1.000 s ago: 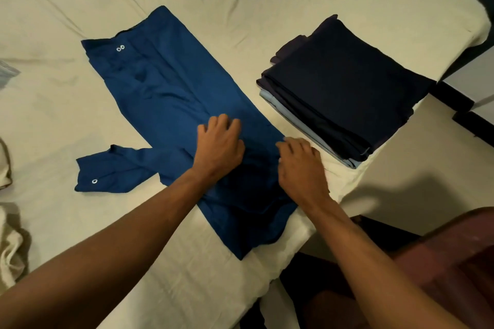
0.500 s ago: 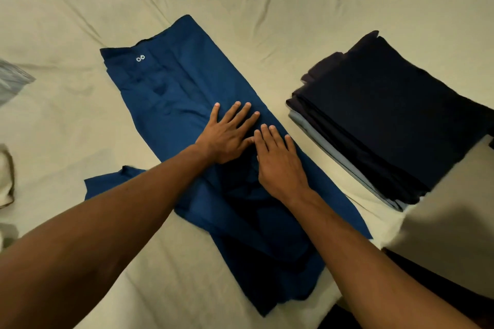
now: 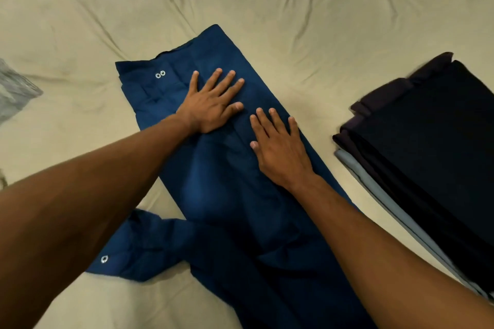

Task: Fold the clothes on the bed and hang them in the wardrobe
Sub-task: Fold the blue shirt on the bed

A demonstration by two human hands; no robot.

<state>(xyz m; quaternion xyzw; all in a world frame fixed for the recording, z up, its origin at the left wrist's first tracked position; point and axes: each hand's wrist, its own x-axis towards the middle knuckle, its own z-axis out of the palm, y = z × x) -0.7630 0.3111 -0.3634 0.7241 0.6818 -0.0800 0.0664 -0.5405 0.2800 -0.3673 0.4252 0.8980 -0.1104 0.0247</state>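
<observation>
Both our left hand (image 3: 211, 108) and right hand (image 3: 280, 149) lie flat, fingers spread, pressing the blue shirt (image 3: 227, 195) on the bed sheet (image 3: 267, 8), folded stack (image 3: 433, 147) nearby.

Dim warm light; soft shadows in sheet creases; slight blur, wide-angle stretch at edges.
</observation>
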